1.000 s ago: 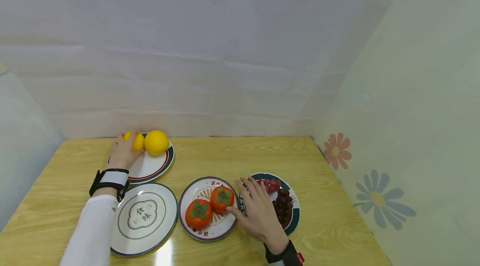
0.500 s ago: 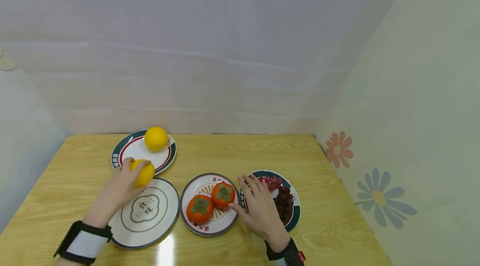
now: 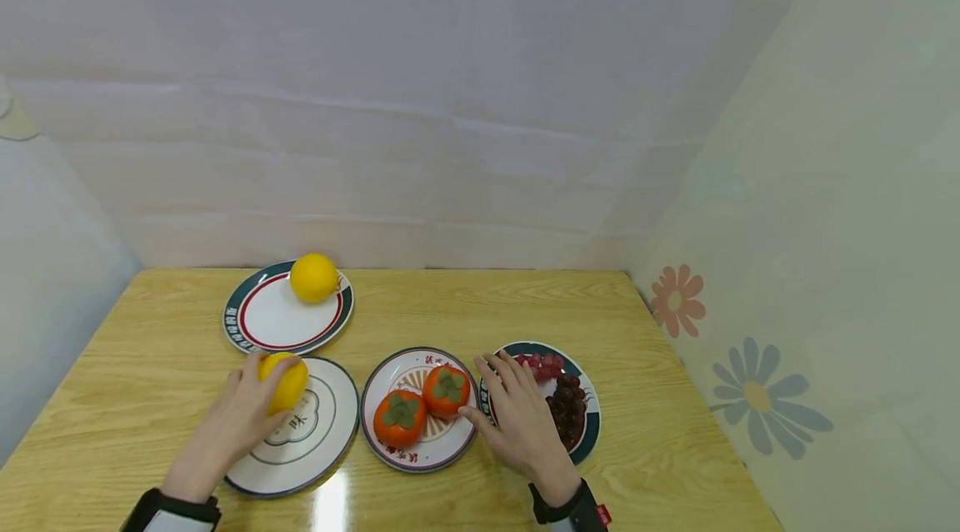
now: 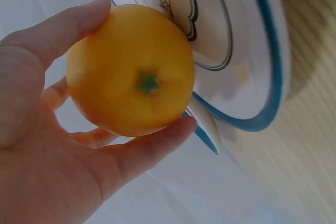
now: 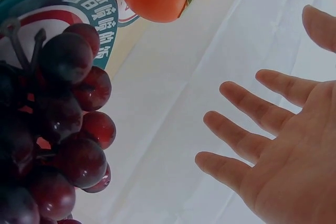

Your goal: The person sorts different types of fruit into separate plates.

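Note:
My left hand point(image 3: 238, 415) grips an orange point(image 4: 128, 61) between thumb and fingers, over the white plate point(image 3: 330, 424) with dark characters at its centre. In the left wrist view a green star-shaped stem end shows on the fruit. Whether the orange touches that plate, I cannot tell. My right hand point(image 3: 522, 425) holds nothing; its fingers are spread and relaxed. It hovers by the left edge of a green-rimmed plate point(image 3: 592, 424) bearing dark grapes point(image 3: 566, 409) and redder grapes point(image 3: 542, 366), partly hiding that plate.
Behind the left hand, a second orange point(image 3: 313, 278) lies on another green-rimmed plate point(image 3: 281, 315). Two persimmons point(image 3: 400, 419) sit on a patterned plate point(image 3: 416, 465) between my hands. A pale cloth wall point(image 3: 450, 140) stands behind the wooden table point(image 3: 660, 432).
My left hand has lifted one orange off the back plate and brought it toward me, over the white plate. My right hand has stayed in place.

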Demonstrator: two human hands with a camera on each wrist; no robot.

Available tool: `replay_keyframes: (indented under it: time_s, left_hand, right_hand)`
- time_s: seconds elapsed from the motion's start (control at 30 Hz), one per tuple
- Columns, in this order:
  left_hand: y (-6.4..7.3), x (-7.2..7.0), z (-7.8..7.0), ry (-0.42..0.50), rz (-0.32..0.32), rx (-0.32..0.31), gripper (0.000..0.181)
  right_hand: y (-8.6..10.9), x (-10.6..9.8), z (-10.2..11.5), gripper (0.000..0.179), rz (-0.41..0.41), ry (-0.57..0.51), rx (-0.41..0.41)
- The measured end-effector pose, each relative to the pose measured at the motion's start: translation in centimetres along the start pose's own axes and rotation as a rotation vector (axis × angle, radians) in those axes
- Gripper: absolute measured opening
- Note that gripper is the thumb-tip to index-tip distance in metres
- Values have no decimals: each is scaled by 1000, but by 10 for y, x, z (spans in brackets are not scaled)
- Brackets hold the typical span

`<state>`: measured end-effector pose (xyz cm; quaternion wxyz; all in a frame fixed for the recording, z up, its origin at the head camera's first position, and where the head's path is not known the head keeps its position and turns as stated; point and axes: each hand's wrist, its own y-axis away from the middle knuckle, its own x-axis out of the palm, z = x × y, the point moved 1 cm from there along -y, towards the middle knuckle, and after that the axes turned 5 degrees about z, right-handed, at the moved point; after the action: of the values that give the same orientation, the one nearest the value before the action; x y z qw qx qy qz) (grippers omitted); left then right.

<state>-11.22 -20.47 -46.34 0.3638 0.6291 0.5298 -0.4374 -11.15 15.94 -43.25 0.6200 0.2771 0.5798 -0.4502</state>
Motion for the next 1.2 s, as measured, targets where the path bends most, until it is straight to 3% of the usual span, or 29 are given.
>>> replay_keyframes:
  time_s: [0.13,0.23,0.4,0.5,0.63,0.77,0.9,1.07,1.2]
  left_hand:
    - [-6,-6,-3,-21,36,-24,73]
    - [-18,-21,-6,-42,59,-31,76]
    - [-61,-50,-7,-22,85,-61,75]
    - [-93,-58,0,22,111,-94,73]
    - [-129,-55,13,63,138,-110,71]
    - [-150,-44,24,79,168,-125,72]
    - [-158,-33,32,79,195,-118,77]
    - [-163,-25,31,88,225,-122,79]
    - [-167,-23,29,111,209,-122,78]
  right_hand:
    - [0,0,-1,66,-4,2,1]
    - [0,-1,-2,66,-1,10,12]
    - [0,-3,-3,67,10,21,36]
    - [-1,-3,-4,66,6,19,33]
    - [0,-3,-4,64,-16,26,16]
    - [3,-1,-4,64,-32,31,5]
    - [5,-1,-5,64,-37,32,3]
    - [7,-3,-5,64,-51,35,5]
    - [7,-3,-5,62,-55,42,-4]
